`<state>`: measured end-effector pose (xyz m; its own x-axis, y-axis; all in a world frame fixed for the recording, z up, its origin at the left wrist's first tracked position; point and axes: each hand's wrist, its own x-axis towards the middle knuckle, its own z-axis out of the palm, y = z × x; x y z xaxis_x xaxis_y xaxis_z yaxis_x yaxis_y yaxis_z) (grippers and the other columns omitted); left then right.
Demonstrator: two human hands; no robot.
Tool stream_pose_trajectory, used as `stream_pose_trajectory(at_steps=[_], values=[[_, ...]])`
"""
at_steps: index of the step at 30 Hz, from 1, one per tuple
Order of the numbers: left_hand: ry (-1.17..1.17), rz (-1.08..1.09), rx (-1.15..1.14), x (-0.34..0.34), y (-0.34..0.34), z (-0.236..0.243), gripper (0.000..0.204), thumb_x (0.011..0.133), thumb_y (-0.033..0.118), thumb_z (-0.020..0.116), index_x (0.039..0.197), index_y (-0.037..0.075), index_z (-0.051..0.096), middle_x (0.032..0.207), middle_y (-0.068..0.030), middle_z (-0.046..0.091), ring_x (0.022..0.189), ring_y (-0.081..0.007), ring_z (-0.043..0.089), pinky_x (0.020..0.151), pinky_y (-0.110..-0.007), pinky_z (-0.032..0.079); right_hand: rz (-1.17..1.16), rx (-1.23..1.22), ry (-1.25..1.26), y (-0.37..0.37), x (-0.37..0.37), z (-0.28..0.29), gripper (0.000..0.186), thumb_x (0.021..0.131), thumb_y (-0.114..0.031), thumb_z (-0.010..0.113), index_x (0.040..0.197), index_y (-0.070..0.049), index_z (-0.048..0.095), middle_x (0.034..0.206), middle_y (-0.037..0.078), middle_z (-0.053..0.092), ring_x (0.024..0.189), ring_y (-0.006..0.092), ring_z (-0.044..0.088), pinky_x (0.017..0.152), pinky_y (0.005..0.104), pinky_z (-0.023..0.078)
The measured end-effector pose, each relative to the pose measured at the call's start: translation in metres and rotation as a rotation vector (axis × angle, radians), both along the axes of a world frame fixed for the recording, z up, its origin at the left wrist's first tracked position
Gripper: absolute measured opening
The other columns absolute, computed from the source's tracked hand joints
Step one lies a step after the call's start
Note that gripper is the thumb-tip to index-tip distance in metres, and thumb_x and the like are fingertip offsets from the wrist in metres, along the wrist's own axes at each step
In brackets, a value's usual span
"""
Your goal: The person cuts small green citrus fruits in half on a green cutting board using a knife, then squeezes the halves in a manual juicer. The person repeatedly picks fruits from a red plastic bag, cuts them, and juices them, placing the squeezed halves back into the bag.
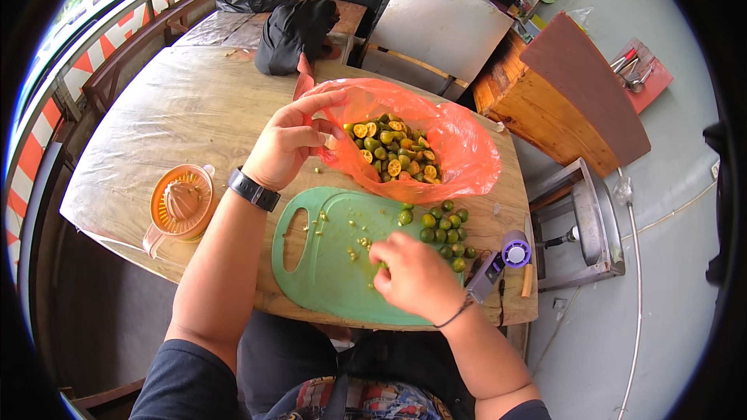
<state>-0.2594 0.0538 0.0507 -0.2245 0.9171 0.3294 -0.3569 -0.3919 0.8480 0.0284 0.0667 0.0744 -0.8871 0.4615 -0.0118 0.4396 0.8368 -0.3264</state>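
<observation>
My left hand [294, 138], with a dark watch on its wrist, pinches the rim of a translucent red plastic bag [476, 154] and holds its mouth open. Halved small green citrus fruits [394, 149] with orange flesh fill the bag. Over the green cutting board [331, 292] my right hand [414, 271] is closed, fingers bent downward. A speck of green shows by its fingertips, too small to name. Pale green bits [362, 243] are scattered on the board beside that hand. Whole green citrus fruits [447, 225] lie grouped at the board's right edge.
An orange citrus juicer [184, 201] stands on the wooden table [132, 140] at left. A purple handheld fan [515, 250] and an orange-handled tool [527, 280] lie near the right edge. Black bags [292, 35] sit at the far side, and a stool [585, 222] stands to the right.
</observation>
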Motion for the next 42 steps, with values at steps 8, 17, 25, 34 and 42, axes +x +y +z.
stream_pose_trajectory(at_steps=[8,17,25,34,42], values=[[0.013,-0.031,0.008,0.000,0.000,0.000,0.075,0.075,0.000,0.049,0.150,-0.006,0.053,0.154,-0.0140,0.053,0.108,-0.0228,0.065,0.078,-0.028,0.060,-0.045,0.405,0.710,0.062,-0.046,0.070,0.023,0.087,-0.003,0.076,0.110,-0.004,0.071,0.108,0.013,0.069,0.076,0.0262,0.068,0.073,0.0380,0.058],[0.016,0.019,0.045,0.005,0.000,-0.001,0.074,0.080,0.001,0.052,0.153,-0.004,0.051,0.151,-0.0162,0.054,0.108,-0.0206,0.065,0.079,-0.028,0.061,-0.226,0.157,0.678,0.041,0.049,0.090,0.025,0.089,0.005,0.076,0.113,0.001,0.075,0.115,0.008,0.068,0.076,0.0064,0.061,0.062,0.0212,0.050],[0.446,0.448,0.019,-0.006,0.004,-0.019,0.057,0.096,0.009,0.057,0.153,0.003,0.056,0.148,-0.0129,0.054,0.117,-0.0168,0.059,0.085,-0.027,0.054,-0.619,0.163,0.721,0.024,0.212,0.092,0.024,0.090,0.007,0.074,0.113,0.001,0.075,0.113,0.007,0.067,0.075,0.0050,0.055,0.059,0.0197,0.045],[0.780,1.055,0.300,0.000,0.002,-0.031,0.041,0.106,0.013,0.053,0.145,0.002,0.063,0.150,-0.0135,0.051,0.107,-0.0127,0.059,0.080,-0.025,0.052,-0.773,-0.192,1.126,-0.036,0.507,0.126,0.027,0.100,-0.016,0.068,0.125,-0.007,0.071,0.112,0.008,0.069,0.085,0.0106,0.061,0.063,0.0223,0.046],[0.807,1.071,0.381,0.079,-0.099,-0.010,0.042,0.110,0.024,0.054,0.139,-0.006,0.059,0.132,-0.0135,0.055,0.089,-0.0133,0.053,0.072,-0.027,0.045,-1.607,-0.329,0.532,0.001,0.588,-0.076,0.023,0.093,-0.016,0.074,0.113,-0.004,0.075,0.086,0.006,0.072,0.066,0.0179,0.071,0.058,0.0327,0.055]])
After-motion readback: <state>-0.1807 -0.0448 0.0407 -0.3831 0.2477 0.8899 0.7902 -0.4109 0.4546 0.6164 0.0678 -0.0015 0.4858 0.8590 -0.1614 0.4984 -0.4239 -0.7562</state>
